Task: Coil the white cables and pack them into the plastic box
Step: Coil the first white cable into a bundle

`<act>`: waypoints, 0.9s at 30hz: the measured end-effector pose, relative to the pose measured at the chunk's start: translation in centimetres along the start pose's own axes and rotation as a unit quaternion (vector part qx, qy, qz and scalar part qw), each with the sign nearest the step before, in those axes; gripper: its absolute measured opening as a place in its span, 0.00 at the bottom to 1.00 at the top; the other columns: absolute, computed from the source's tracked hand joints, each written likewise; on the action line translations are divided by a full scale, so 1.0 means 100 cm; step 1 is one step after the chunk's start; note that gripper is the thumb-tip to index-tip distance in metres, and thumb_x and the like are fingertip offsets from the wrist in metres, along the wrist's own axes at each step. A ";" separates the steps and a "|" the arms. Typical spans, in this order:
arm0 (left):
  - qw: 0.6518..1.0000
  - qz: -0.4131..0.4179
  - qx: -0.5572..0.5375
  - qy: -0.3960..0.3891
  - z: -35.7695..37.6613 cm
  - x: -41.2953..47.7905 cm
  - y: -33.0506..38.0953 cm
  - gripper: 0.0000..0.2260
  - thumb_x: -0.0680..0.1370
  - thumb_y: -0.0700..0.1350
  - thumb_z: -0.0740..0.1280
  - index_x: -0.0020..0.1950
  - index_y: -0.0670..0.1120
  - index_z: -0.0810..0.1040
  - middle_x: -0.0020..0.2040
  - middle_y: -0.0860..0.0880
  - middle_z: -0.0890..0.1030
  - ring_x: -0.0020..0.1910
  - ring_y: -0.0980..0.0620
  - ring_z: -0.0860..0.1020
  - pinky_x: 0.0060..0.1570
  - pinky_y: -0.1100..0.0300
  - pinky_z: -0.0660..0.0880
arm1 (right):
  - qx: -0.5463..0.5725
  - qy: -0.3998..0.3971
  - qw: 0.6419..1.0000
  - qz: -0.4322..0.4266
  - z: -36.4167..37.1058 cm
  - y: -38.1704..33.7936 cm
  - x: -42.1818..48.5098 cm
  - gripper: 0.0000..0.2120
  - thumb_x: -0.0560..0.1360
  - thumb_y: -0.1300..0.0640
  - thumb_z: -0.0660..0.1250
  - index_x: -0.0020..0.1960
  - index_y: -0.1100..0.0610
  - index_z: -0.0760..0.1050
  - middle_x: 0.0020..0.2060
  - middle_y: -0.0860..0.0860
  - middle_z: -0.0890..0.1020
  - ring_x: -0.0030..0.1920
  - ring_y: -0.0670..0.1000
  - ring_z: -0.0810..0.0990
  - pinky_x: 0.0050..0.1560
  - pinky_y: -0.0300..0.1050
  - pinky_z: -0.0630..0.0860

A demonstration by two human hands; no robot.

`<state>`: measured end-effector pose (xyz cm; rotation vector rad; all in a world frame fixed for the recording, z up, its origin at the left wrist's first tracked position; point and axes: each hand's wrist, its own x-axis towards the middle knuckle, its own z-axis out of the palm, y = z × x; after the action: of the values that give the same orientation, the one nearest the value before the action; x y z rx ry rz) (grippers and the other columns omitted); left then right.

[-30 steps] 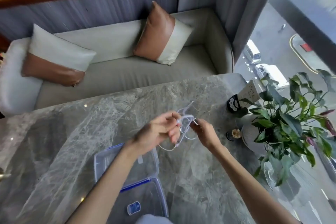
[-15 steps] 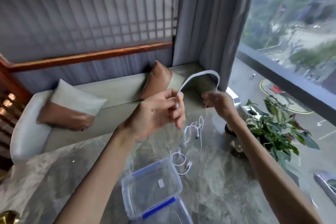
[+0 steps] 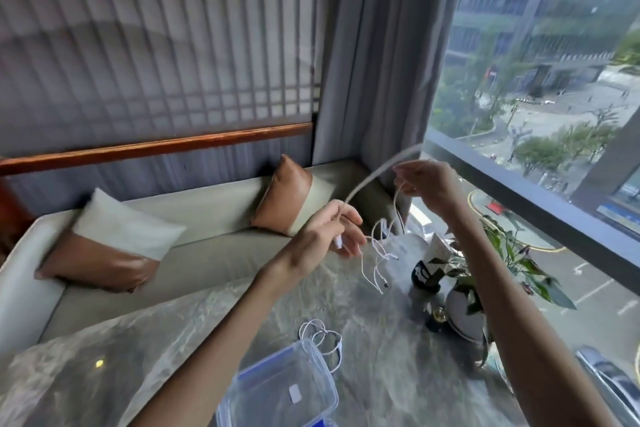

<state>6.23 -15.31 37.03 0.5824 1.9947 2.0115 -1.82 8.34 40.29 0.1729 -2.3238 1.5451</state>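
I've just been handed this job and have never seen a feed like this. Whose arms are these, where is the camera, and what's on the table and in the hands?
There is no machine here. These are a person's two bare arms, filmed by a single wide-angle camera worn on the head and looking forward and down. That is the only view.

The left hand grips a thin white cable, its fingers curled round it. The cable arcs up to the right hand, which pinches it. More loose loops dangle below the hands, above the grey marble table.

On the table, a second white cable lies loosely looped at the corner of the clear plastic box with blue trim, which the bottom edge of the picture partly cuts off. A green potted plant stands by the window.
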 end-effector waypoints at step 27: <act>0.929 -0.126 0.319 0.137 0.080 0.134 -0.130 0.25 0.76 0.34 0.58 0.73 0.43 0.61 0.63 0.39 0.75 0.65 0.39 0.73 0.65 0.50 0.69 | -0.175 0.009 0.984 0.036 -0.111 0.036 0.038 0.08 0.77 0.56 0.70 0.53 0.55 0.86 0.41 0.57 0.87 0.34 0.51 0.81 0.47 0.60 0.83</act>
<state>-3.45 -1.80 25.40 0.1372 2.7439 1.3265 -3.98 20.26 42.30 -0.0134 -2.5636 1.1365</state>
